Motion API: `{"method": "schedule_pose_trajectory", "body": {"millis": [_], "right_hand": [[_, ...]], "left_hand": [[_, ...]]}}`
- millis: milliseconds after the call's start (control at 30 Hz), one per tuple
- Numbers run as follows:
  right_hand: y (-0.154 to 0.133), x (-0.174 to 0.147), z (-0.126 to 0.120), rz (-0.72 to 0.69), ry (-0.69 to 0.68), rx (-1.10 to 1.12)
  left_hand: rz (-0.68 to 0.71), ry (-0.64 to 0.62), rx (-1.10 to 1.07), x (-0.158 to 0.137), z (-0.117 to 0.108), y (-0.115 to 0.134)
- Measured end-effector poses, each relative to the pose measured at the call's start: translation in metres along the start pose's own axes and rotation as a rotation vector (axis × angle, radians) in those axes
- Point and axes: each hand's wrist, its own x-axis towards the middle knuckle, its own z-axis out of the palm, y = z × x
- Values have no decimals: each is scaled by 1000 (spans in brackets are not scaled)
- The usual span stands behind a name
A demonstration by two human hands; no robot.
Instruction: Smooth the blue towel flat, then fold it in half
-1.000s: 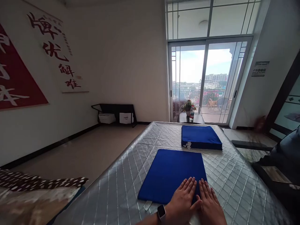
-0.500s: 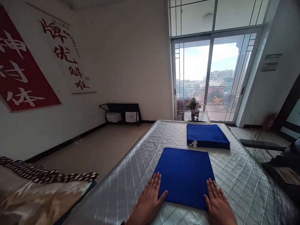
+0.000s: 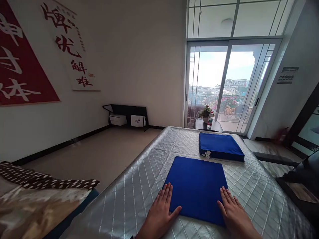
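Observation:
A flat blue square of folded cloth [image 3: 198, 189] lies on the silver quilted table cover [image 3: 134, 186] in front of me. My left hand [image 3: 161, 210] rests flat over its left edge, fingers stretched out and thumb apart. On the opposite side my right hand [image 3: 233, 207] lies flat along the right edge, its fingers also extended. Neither hand grips anything. Just beyond the square sits a neat stack of similar blue cloths [image 3: 220, 144], with white tags sticking out at its front left corner.
A small dark table [image 3: 199, 125] with a potted plant [image 3: 205, 113] and a bottle [image 3: 209, 121] stands by the glass door. Patterned fabric [image 3: 42, 205] lies at left. A black rack [image 3: 128, 113] holds white boxes against the wall. Dark furniture [image 3: 296, 196] is at right.
The view has tilted slightly. Both hands stay at the edges of the blue cloth, with hardly any shift, and the stack has not moved.

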Motion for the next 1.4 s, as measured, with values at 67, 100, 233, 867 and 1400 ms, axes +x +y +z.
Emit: {"method": "schedule_pose_trajectory", "body": {"millis": [67,100,233,867,1400], "right_hand": [[-6,22,-16,32,0,-25],[-9,33,-23,58,0,-36],[-16,64,-24,155,11,-70],[-1,60,5,134,0,56],[-2,63,13,175,59,66]], "left_hand": [[2,-1,2,0,-1,1],[3,-2,6,1,-1,1],[-6,-9,28,4,8,-2],[436,-118,1,117,27,146],[147,-59,111,126,28,26]]}}
